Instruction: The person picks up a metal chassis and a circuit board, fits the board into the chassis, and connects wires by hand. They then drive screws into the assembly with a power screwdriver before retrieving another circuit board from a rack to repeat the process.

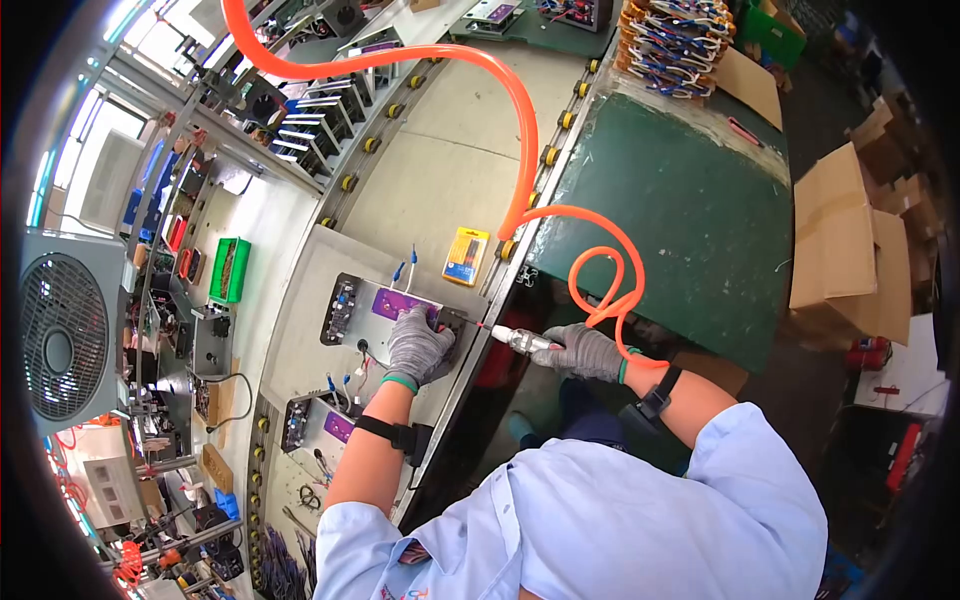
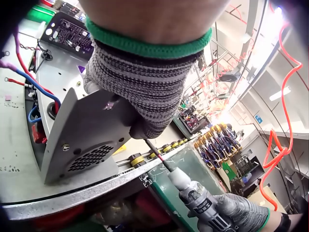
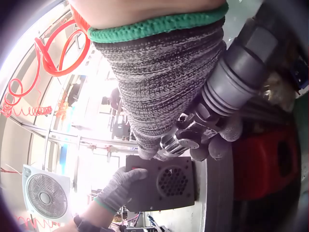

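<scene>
The left hand [image 1: 418, 348], in a grey knit glove, grips the end panel of a metal chassis. In the left wrist view that panel [image 2: 91, 140] stands upright with a round vent, the gloved left hand [image 2: 140, 92] over its upper edge. The right hand [image 1: 590, 354], also gloved, holds a pneumatic screwdriver [image 1: 522, 340], its fingers curled round the body. The driver's bit [image 2: 159, 153] points toward the panel; whether it touches is hidden by the left hand. A circuit board [image 1: 342, 310] and a purple label [image 1: 395, 303] show on the chassis.
An orange air hose [image 1: 528, 130] loops over the bench. Beyond the chassis lies a yellow packet [image 1: 466, 256]; a second chassis [image 1: 318, 421] sits nearer the body. Rollers line the conveyor's rail. A green table [image 1: 660, 220] stands to the right, a cardboard box [image 1: 835, 240] past it.
</scene>
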The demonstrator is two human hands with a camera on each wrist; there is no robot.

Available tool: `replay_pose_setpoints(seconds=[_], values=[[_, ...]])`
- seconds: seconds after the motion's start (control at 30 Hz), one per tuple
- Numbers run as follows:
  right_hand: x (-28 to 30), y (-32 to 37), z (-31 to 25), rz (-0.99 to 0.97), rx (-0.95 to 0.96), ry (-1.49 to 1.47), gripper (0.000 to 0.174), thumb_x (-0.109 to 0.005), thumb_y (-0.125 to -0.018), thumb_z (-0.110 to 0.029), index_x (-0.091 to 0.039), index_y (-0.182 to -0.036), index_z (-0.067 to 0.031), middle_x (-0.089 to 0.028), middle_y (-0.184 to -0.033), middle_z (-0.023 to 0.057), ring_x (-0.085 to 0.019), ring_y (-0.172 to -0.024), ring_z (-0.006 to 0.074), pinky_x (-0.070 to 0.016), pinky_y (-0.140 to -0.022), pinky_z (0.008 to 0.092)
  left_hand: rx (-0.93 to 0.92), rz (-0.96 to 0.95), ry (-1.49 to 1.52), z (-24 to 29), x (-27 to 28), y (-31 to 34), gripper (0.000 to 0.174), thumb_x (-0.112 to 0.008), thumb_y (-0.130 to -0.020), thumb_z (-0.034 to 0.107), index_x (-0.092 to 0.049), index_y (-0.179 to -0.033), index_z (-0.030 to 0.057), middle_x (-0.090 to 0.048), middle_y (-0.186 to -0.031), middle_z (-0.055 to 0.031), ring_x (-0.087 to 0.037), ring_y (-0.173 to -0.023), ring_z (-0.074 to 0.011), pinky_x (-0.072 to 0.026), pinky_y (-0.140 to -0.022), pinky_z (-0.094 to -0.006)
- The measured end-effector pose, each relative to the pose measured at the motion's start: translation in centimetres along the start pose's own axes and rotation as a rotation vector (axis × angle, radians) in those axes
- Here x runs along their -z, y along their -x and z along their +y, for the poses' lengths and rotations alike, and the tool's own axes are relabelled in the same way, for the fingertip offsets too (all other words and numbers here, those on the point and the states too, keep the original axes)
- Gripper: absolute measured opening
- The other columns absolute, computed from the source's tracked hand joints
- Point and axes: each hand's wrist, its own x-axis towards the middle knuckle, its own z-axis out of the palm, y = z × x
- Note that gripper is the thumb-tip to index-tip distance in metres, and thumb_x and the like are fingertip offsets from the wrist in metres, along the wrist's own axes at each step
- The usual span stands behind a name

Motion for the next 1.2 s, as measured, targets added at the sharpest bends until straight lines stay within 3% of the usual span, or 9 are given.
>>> replay_pose_setpoints(seconds=[0.2, 0.33, 0.37, 0.5, 0.57, 0.67, 0.83, 0.93, 1.2], values=[[-0.2, -0.6, -0.8, 0.073, 0.022, 0.123, 0.046, -0.072, -0.083, -0.045, -0.068, -0.103, -0.0033, -0.062, -0.076, 0.0025, -0.058, -0.067, 0.0144, -0.0479, -0.064, 0.0321, -0.073, 0.097, -0.029, -1.0, -0.5, 0.0, 0.046, -0.072, -0.075, 0.029, -0.067, -0.110, 0.0007, -0.067, -0.104, -0.0246, -0.065, -0.098, -0.0406, -0.0519, -0.087, -0.0476], [-0.5, 1.8, -2.4, 0.057, 0.118, -0.199, 0.059, -0.065, -0.083, -0.066, -0.072, -0.089, -0.0076, -0.063, -0.078, 0.0036, -0.058, -0.074, 0.0145, -0.0487, -0.070, 0.0326, -0.348, -0.060, 0.323, -0.5, 0.0, 0.1, 0.035, -0.071, -0.081, 0.023, -0.067, -0.109, 0.0034, -0.072, -0.099, -0.0185, -0.068, -0.093, -0.0316, -0.0526, -0.084, -0.0405], [-1.6, -0.5, 1.0, 0.129, 0.074, -0.019, 0.057, -0.063, -0.083, -0.067, -0.067, -0.079, -0.0102, -0.056, -0.068, 0.0024, -0.056, -0.066, 0.0147, -0.0478, -0.064, 0.0319, -0.311, -0.048, 0.613, -0.4, -1.3, 0.0, 0.031, -0.071, -0.081, 0.015, -0.068, -0.108, 0.0005, -0.073, -0.099, -0.0152, -0.069, -0.090, -0.0266, -0.0524, -0.082, -0.0370], [-2.0, -0.2, 1.7, 0.100, -0.039, -0.036, 0.048, -0.067, -0.084, -0.057, -0.068, -0.089, -0.0095, -0.054, -0.063, 0.0030, -0.053, -0.051, 0.0154, -0.0433, -0.047, 0.0330, -0.239, 0.146, 0.328, -9.5, -6.0, -5.6, 0.035, -0.078, -0.081, 0.027, -0.067, -0.103, 0.0016, -0.071, -0.089, -0.0097, -0.066, -0.077, -0.0233, -0.0527, -0.072, -0.0346], [-2.3, 0.0, 2.2, 0.123, -0.001, -0.001, 0.046, -0.071, -0.083, -0.053, -0.069, -0.096, -0.0081, -0.056, -0.064, 0.0029, -0.054, -0.049, 0.0149, -0.0425, -0.044, 0.0317, 0.220, 0.039, 0.904, -11.9, -5.6, -7.3, 0.039, -0.079, -0.081, 0.043, -0.067, -0.096, 0.0085, -0.065, -0.079, -0.0044, -0.058, -0.063, -0.0176, -0.0479, -0.055, -0.0327], [-2.8, 3.4, 1.9, 0.118, -0.011, -0.054, 0.046, -0.072, -0.083, -0.051, -0.068, -0.096, -0.0075, -0.057, -0.065, 0.0021, -0.054, -0.050, 0.0141, -0.0430, -0.045, 0.0310, 0.348, -0.401, 1.774, -9.6, 0.9, -1.9, 0.023, -0.069, -0.091, 0.036, -0.065, -0.098, 0.0157, -0.059, -0.073, 0.0020, -0.053, -0.057, -0.0115, -0.0381, -0.041, -0.0275], [-4.3, 8.2, 1.1, 0.085, 0.086, -0.181, 0.051, -0.065, -0.087, -0.058, -0.065, -0.100, -0.0085, -0.058, -0.068, 0.0022, -0.053, -0.051, 0.0112, -0.0425, -0.044, 0.0280, 0.166, -0.309, 1.643, -10.1, 1.0, 2.7, 0.015, -0.056, -0.094, 0.018, -0.066, -0.101, 0.0099, -0.060, -0.076, -0.0031, -0.056, -0.059, -0.0113, -0.0367, -0.039, -0.0261], [-4.9, 12.1, -1.9, 0.091, 0.088, -0.203, 0.054, -0.063, -0.088, -0.060, -0.065, -0.102, -0.0078, -0.058, -0.070, 0.0022, -0.053, -0.052, 0.0108, -0.0419, -0.044, 0.0271, 0.219, -0.183, 1.518, -3.9, 3.7, 8.5, 0.018, -0.065, -0.096, 0.024, -0.064, -0.098, 0.0058, -0.062, -0.080, -0.0068, -0.051, -0.055, -0.0142, -0.0363, -0.040, -0.0236], [-5.7, 12.7, -2.7, -0.031, 0.131, -0.149, 0.057, -0.062, -0.089, -0.060, -0.064, -0.111, -0.0082, -0.059, -0.073, 0.0013, -0.052, -0.055, 0.0089, -0.0414, -0.045, 0.0253, 0.235, -0.370, 1.710, -5.0, 2.8, 10.3, 0.031, -0.064, -0.096, 0.028, -0.065, -0.110, 0.0000, -0.066, -0.089, -0.0135, -0.060, -0.072, -0.0155, -0.0465, -0.052, -0.0218]])
